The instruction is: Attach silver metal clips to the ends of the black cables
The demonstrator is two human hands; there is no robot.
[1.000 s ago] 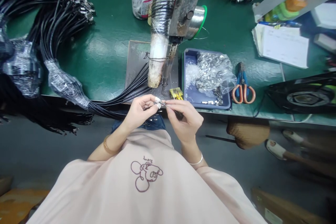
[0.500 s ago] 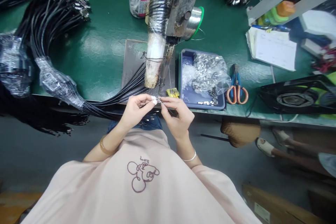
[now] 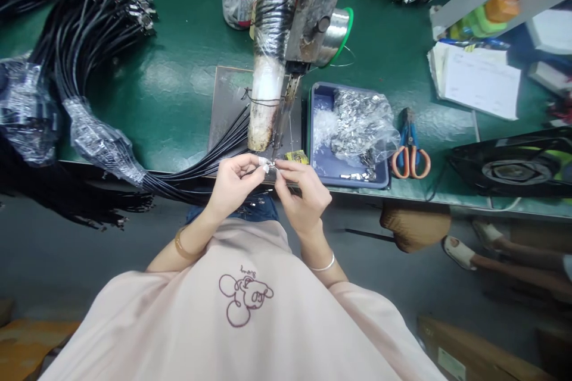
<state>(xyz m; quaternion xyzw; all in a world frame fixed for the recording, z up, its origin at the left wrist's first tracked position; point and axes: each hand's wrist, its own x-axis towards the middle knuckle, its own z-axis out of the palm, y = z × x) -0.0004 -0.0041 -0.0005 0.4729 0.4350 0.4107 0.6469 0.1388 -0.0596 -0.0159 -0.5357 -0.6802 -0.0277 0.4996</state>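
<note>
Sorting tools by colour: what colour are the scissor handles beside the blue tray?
Orange, with blue on the shanks; the scissors show in the head view.

Factory workbench: cable bundles (image 3: 89, 59), soldering machine (image 3: 295, 30).

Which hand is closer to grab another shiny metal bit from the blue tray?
Probably the right hand: the blue tray of metal clips lies just to its right, while the left hand sits beside the black cables.

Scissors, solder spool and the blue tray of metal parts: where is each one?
Scissors (image 3: 410, 158): head view, on the orange handles.
Solder spool (image 3: 336, 33): head view, on its silvery side.
Blue tray (image 3: 333, 162): head view, on its bare floor.
</note>
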